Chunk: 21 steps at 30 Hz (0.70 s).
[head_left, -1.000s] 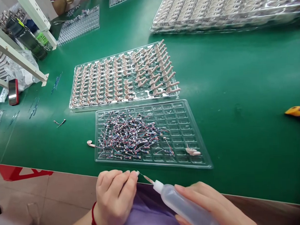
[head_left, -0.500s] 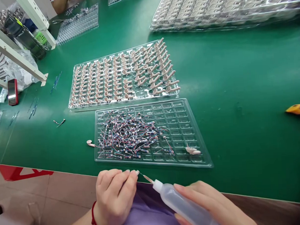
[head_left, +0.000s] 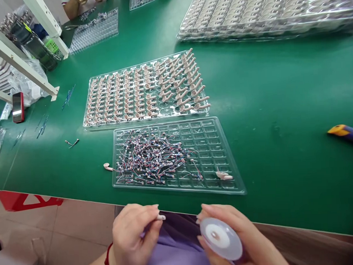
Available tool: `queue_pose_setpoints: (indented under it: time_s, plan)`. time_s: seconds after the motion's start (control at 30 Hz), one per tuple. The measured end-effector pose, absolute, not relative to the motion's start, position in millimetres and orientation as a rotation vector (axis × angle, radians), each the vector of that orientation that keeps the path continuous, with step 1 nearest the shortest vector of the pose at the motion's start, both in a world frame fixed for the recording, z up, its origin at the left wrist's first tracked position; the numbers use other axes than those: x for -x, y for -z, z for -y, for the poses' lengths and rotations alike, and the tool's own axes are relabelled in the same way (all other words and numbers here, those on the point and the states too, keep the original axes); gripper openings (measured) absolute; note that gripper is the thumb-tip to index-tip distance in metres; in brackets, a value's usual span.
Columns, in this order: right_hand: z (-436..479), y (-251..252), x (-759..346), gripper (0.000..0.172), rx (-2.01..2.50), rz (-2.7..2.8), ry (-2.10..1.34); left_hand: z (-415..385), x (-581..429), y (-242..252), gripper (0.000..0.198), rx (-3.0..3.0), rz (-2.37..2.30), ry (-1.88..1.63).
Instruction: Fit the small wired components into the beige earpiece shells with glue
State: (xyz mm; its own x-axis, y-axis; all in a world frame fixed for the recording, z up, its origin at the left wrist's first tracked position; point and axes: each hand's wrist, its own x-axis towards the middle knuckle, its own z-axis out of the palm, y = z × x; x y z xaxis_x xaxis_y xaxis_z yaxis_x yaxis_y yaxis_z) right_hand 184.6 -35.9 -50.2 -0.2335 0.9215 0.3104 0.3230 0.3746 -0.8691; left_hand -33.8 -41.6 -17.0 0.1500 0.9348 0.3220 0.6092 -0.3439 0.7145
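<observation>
The left hand [head_left: 136,236] is curled, thumb and fingertips closed on a small white piece [head_left: 161,217] just off the near edge of the green tabletop [head_left: 265,106]. The right hand [head_left: 249,234] is wrapped partway around a translucent bottle [head_left: 235,244], its white cap [head_left: 219,236] pointing up at the camera; its visible surface is plain. Ahead of the hands, a clear tray [head_left: 217,150] carries a tangle of wired parts [head_left: 150,156] and, near its right corner, a pale earpiece [head_left: 224,176]. Behind it, pale shells [head_left: 125,95] fill rows of a second tray. Any lettering on the red-edged phone [head_left: 18,108] or the yellow-and-blue tool [head_left: 343,132] is too small to read.
</observation>
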Motion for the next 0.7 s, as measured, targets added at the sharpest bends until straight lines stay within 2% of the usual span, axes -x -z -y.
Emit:
queue_pose_setpoints:
  time_s: [0.1,0.23,0.4,0.7]
  plan:
    - [29,49,-165,0.047,0.928,1.821,-0.832,54,32,22,0.008,-1.307,-1.493,-0.852]
    - [23,53,-150,0.035,0.835,1.897,-0.686,57,26,33,0.036,-0.515,-1.420,-0.726]
    - [24,61,-148,0.020,0.854,1.984,-0.529,52,22,44,0.041,-0.361,-1.346,-0.772]
    - [25,61,-148,0.018,0.881,1.985,-0.544,49,20,41,0.038,-0.379,-1.339,-0.776]
